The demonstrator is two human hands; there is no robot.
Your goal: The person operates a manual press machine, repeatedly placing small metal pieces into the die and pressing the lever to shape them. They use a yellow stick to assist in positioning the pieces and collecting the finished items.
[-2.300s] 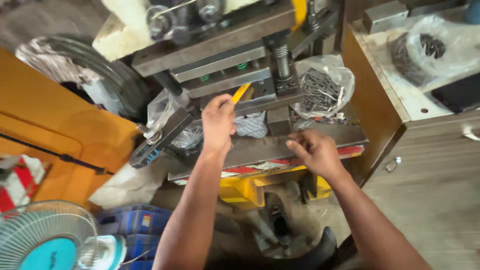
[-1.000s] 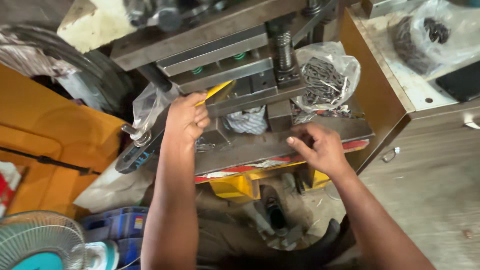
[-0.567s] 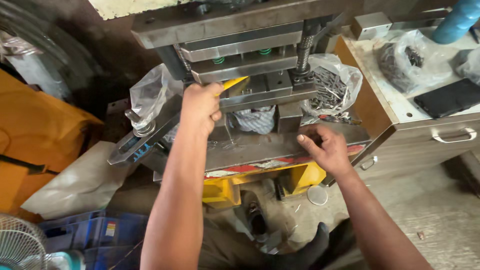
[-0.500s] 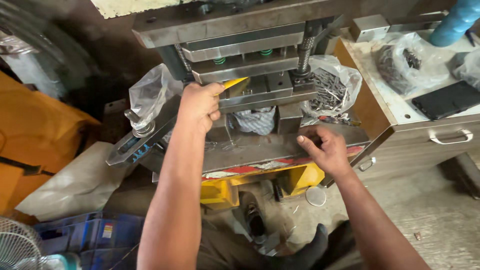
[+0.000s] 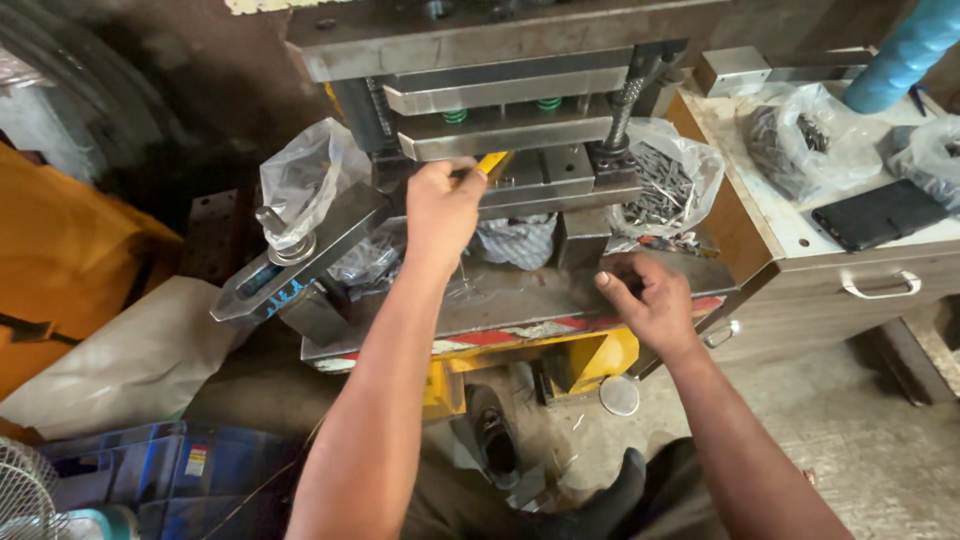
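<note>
The press (image 5: 500,110) fills the view more squarely than a moment ago. The left hand (image 5: 442,208) keeps its closed grip on a yellow-tipped tool (image 5: 492,162), poked into the die gap at the bed's back edge. The right hand (image 5: 652,300) has slid along the bed's front edge, fingers curled on the plate, holding nothing I can make out.

Blue corrugated hose (image 5: 905,52) at top right, above a wooden cabinet (image 5: 800,290) with a metal drawer handle (image 5: 881,289). On the cabinet top: flat black case (image 5: 878,213) and a clear bag of dark metal parts (image 5: 795,140). Blue plastic crate (image 5: 150,480) bottom left, fan guard (image 5: 25,495) in the corner. Grey sack (image 5: 120,365) left of the yellow frame (image 5: 590,362). Dark shoe (image 5: 492,430) on the floor.
</note>
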